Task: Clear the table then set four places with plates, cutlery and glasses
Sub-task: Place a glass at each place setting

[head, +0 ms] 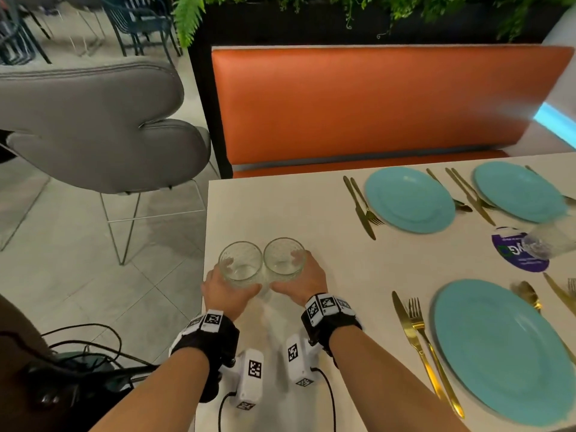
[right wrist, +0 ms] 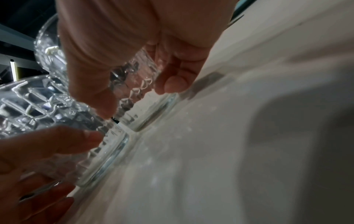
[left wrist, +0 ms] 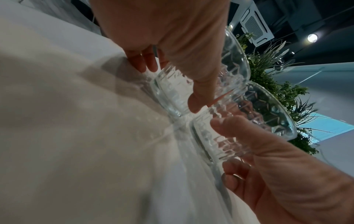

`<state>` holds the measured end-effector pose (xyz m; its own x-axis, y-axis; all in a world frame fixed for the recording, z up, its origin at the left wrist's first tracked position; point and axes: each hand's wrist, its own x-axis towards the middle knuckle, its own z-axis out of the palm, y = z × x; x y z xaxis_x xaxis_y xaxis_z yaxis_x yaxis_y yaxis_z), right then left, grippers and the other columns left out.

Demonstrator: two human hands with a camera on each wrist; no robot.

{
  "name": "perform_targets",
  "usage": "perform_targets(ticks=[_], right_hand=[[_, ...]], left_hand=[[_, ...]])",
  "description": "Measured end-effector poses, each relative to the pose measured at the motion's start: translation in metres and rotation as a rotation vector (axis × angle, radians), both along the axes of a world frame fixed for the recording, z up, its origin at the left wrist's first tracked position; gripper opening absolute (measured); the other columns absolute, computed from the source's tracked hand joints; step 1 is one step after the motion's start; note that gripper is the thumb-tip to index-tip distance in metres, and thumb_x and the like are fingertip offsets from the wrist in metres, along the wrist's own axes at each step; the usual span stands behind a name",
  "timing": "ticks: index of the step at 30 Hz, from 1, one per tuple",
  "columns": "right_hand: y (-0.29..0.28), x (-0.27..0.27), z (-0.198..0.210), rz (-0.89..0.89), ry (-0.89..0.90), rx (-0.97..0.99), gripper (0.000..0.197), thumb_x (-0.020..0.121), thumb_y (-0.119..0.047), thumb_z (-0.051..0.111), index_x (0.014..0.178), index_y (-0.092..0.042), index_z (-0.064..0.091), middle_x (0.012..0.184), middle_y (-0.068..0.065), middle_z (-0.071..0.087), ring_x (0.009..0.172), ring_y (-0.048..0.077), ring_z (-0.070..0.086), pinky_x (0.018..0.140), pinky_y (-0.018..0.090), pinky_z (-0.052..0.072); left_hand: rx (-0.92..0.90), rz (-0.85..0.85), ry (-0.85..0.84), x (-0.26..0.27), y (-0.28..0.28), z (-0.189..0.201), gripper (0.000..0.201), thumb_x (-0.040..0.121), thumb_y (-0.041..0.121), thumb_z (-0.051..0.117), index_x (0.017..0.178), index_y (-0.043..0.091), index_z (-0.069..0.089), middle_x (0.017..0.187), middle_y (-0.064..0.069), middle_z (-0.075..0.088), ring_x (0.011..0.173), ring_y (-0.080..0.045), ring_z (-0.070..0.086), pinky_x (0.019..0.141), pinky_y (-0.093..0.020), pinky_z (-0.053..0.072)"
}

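Two clear cut-pattern glasses stand side by side near the left edge of the white table (head: 280,207), rims touching. My left hand (head: 229,286) grips the left glass (head: 240,260), and my right hand (head: 307,280) grips the right glass (head: 284,256). In the left wrist view my left hand (left wrist: 162,37) wraps the left glass (left wrist: 172,91), its base down at the tabletop. In the right wrist view my right hand (right wrist: 114,37) curls round the right glass (right wrist: 138,75). I cannot tell whether the bases rest on the table.
Three teal plates (head: 410,199) (head: 519,190) (head: 505,350) lie to the right, each flanked by gold cutlery (head: 419,347). A third glass (head: 550,241) stands by a purple round sticker (head: 505,244). A grey chair (head: 93,126) and an orange bench (head: 374,101) border the table.
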<state>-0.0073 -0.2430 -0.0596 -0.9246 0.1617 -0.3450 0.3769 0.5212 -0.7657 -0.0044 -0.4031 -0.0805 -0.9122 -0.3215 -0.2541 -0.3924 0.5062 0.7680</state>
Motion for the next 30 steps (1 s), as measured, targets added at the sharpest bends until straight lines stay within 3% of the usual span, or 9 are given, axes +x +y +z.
perform_targets(ticks=[3,6,13,15,17,20,30], right_hand=[[0.012,0.005,0.004,-0.009,-0.011,0.008,0.077,0.061,-0.03,0.084,0.127,-0.018,0.047,0.125,0.001,0.056,0.116,0.018,0.054,0.092,0.023,0.043],[0.04,0.008,0.016,-0.049,-0.021,-0.001,0.075,0.063,-0.029,0.083,0.128,-0.019,0.047,0.126,0.001,0.056,0.115,0.016,0.054,0.086,0.018,0.042],[0.148,0.017,0.053,-0.242,-0.023,0.02,0.076,0.064,-0.028,0.084,0.13,-0.018,0.047,0.129,0.003,0.055,0.117,0.018,0.053,0.084,0.016,0.038],[0.183,0.02,0.061,-0.288,-0.029,0.053,0.077,0.065,-0.029,0.083,0.131,-0.017,0.047,0.13,0.002,0.055,0.12,0.019,0.051,0.086,0.015,0.036],[0.216,0.022,0.066,-0.335,-0.037,0.085,0.079,0.065,-0.03,0.083,0.132,-0.016,0.046,0.131,0.003,0.055,0.122,0.02,0.051,0.091,0.016,0.037],[0.264,0.023,0.071,-0.387,-0.057,0.149,0.08,0.065,-0.034,0.082,0.133,-0.014,0.045,0.131,0.006,0.056,0.122,0.023,0.051,0.098,0.023,0.041],[0.369,0.016,0.046,-0.505,-0.154,0.189,0.082,0.067,-0.035,0.081,0.136,-0.012,0.042,0.139,0.009,0.048,0.13,0.028,0.043,0.106,0.031,0.037]], left_hand=[[-0.04,-0.029,-0.016,0.0,0.008,0.005,0.084,0.056,0.033,0.086,0.13,0.015,0.049,0.122,-0.012,0.054,0.117,-0.033,0.05,0.101,-0.046,0.042],[-0.011,-0.059,-0.004,-0.002,0.026,0.015,0.092,0.046,0.043,0.077,0.129,0.016,0.05,0.121,-0.013,0.054,0.115,-0.034,0.051,0.1,-0.046,0.043],[0.053,-0.208,0.009,-0.013,0.112,0.043,0.098,0.035,0.051,0.068,0.126,0.019,0.052,0.12,-0.012,0.054,0.116,-0.031,0.05,0.101,-0.037,0.04],[0.082,-0.245,0.013,-0.017,0.143,0.049,0.101,0.032,0.054,0.065,0.126,0.019,0.051,0.122,-0.012,0.054,0.117,-0.031,0.049,0.103,-0.038,0.04],[0.086,-0.275,0.019,-0.022,0.173,0.057,0.095,0.039,0.046,0.068,0.127,0.017,0.05,0.123,-0.013,0.053,0.119,-0.031,0.048,0.105,-0.039,0.038],[0.071,-0.316,0.032,-0.031,0.214,0.066,0.095,0.041,0.043,0.067,0.13,0.013,0.049,0.125,-0.014,0.053,0.12,-0.031,0.048,0.106,-0.038,0.038],[0.057,-0.362,0.031,-0.045,0.298,0.065,0.096,0.042,0.044,0.068,0.132,0.013,0.049,0.123,-0.012,0.054,0.121,-0.029,0.046,0.106,-0.036,0.038]])
